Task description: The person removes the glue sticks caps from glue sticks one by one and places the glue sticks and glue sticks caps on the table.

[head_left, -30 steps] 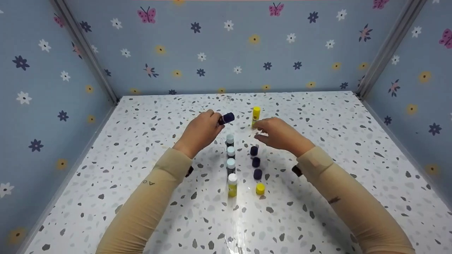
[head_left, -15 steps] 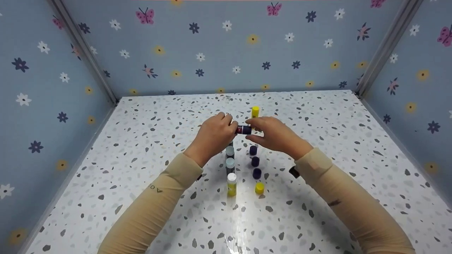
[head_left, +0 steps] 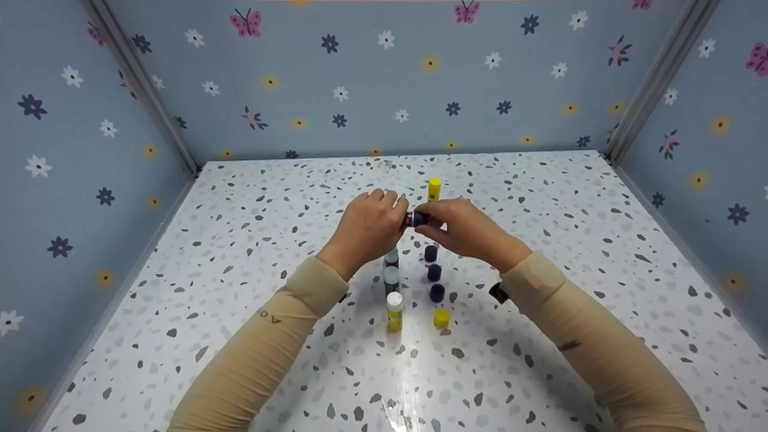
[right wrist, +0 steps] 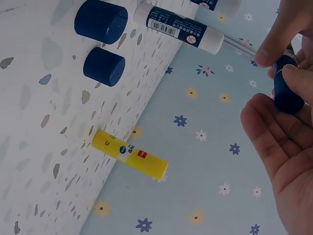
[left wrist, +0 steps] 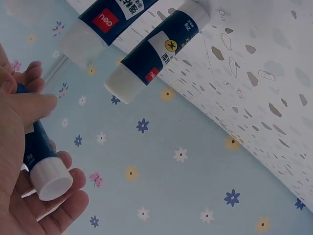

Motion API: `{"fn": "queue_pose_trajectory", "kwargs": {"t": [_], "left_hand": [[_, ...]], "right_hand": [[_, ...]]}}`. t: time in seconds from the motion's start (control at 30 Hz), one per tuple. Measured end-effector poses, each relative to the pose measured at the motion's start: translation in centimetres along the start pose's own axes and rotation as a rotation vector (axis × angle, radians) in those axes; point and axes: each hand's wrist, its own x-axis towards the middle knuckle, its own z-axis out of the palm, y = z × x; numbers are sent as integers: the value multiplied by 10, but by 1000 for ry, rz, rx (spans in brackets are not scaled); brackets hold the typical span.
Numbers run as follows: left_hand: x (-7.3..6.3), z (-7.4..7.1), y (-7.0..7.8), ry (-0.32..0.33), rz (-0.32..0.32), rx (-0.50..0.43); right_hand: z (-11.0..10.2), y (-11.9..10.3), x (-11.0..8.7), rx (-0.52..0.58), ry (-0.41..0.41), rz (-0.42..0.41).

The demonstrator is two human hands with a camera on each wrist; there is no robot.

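Note:
My left hand [head_left: 369, 228] grips the body of a navy glue stick [left wrist: 39, 149], its white base toward the left wrist camera. My right hand [head_left: 465, 227] pinches the navy cap [right wrist: 287, 93] at the other end, thumb against its side. Cap and body are together, held sideways above the table. Below the hands, uncapped glue sticks stand in a row: a yellow one [head_left: 394, 315] in front and navy ones, one navy glue stick [left wrist: 151, 54] showing its label in the left wrist view. Part of the row is hidden by my left hand.
Right of the row, several loose caps line up: a yellow cap [head_left: 441, 318] and navy ones, such as the nearest navy cap [head_left: 437, 293]. A capped yellow glue stick [right wrist: 129, 154] stands behind my right hand. Flowered panels [head_left: 372, 72] enclose the speckled table [head_left: 270, 372].
My left hand has carried the navy glue stick right and turned it level. My right hand has moved slightly left and now pinches the cap.

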Motion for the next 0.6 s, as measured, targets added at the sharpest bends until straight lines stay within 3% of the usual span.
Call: {"fn": "queue_pose_trajectory", "kwargs": {"t": [0.2,0.43,0.6], "left_hand": [[4,0,5,-14,-32,17],[6,-4,8,-20,-84,-4],[6,-6,10,-75,-92,-37]], "right_hand": [[1,-6,1,61,15,-55],[-2,-10,-2,87,0,-56],[-1,-9,-5,83,-13,-55]]}}
